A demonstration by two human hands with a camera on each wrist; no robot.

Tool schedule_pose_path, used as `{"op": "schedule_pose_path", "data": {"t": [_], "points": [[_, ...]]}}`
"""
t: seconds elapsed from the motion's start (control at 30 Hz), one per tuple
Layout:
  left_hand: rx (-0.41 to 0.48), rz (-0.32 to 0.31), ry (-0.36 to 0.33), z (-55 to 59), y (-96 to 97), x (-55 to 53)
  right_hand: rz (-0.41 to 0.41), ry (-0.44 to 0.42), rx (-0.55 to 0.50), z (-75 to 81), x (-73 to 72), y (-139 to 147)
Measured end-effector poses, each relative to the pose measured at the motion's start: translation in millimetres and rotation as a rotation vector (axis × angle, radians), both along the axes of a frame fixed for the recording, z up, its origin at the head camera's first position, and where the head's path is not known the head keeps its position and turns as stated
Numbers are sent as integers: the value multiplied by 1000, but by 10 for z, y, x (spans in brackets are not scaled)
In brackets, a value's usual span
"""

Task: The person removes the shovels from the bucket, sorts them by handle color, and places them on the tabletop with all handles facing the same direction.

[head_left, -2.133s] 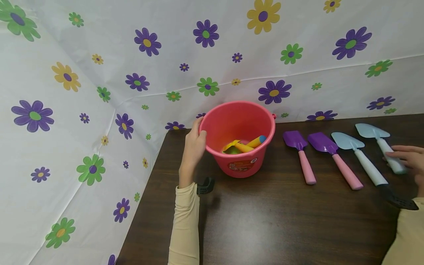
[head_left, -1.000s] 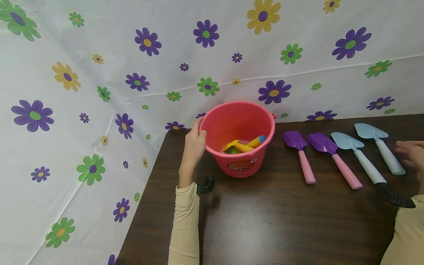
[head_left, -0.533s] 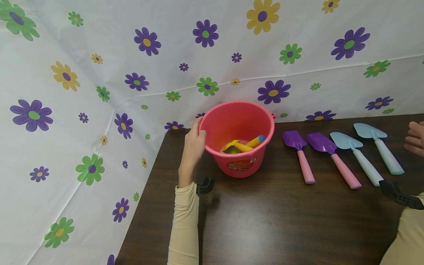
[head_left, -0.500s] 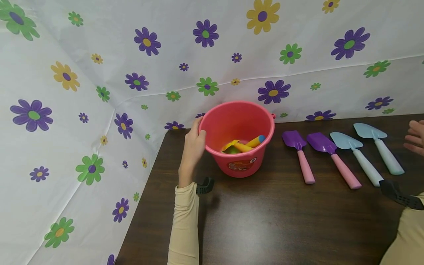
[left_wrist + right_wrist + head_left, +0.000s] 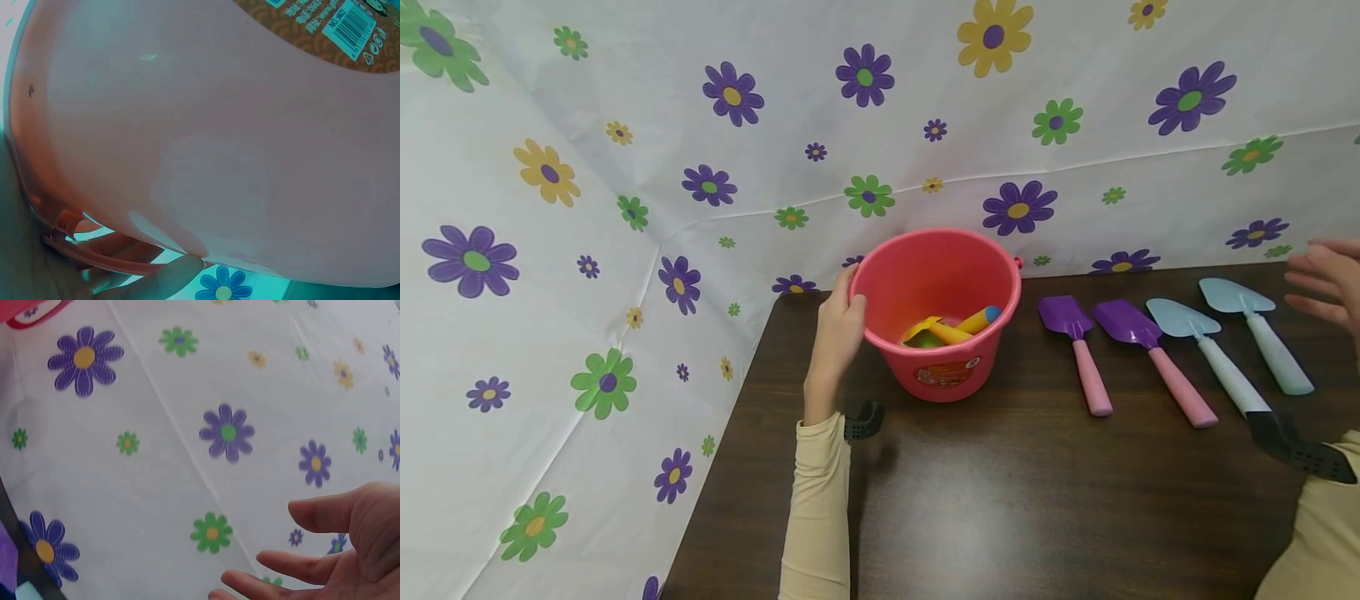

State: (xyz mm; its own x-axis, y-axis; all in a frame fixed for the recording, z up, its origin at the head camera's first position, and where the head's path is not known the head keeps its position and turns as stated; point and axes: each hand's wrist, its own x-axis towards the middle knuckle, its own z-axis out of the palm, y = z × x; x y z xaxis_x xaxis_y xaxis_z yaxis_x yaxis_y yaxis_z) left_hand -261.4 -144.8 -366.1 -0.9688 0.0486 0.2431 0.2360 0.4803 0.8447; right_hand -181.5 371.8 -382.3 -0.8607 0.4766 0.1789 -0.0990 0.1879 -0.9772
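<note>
A pink bucket [image 5: 936,283] stands upright on the table, with yellow, green and blue-tipped toy pieces [image 5: 953,335] low inside it. My left hand [image 5: 838,329] grips its left side at the rim; in the left wrist view, the fingers [image 5: 178,275] curl at the bucket's handle [image 5: 103,257] against the wall. Raised beside the far right trowel, my right hand [image 5: 1330,279] holds nothing, and its fingers are spread in the right wrist view. That pale blue garden trowel [image 5: 1277,354] lies beside another pale blue trowel [image 5: 1225,371]. Two purple-bladed toy shovels [image 5: 1092,375] with pink handles lie nearer the bucket.
A dark wooden table [image 5: 985,508] carries everything. White flower-printed cloth [image 5: 895,142] hangs behind and along the left side. A black wrist camera mount [image 5: 1292,446] overlaps the lower end of the inner blue trowel's handle.
My right hand has let go of the far right trowel's handle, lifted away rightward, then come slightly back left, higher up. That trowel's handle shifted a little. The left hand and bucket stayed put.
</note>
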Motion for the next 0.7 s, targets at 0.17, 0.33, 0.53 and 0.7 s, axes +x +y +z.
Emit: {"op": "schedule_pose_path", "data": {"t": [0.17,0.33,0.53,0.7], "points": [[6,-1,-3,3,0,5,24,98,49,164,129,-279],[16,-7,-8,-1,4,8,113,158,-99,248,153,-370],[15,-6,-6,3,6,8,152,199,-153,307,168,-470],[15,-5,-7,3,8,5,247,255,-197,367,168,-634]]}}
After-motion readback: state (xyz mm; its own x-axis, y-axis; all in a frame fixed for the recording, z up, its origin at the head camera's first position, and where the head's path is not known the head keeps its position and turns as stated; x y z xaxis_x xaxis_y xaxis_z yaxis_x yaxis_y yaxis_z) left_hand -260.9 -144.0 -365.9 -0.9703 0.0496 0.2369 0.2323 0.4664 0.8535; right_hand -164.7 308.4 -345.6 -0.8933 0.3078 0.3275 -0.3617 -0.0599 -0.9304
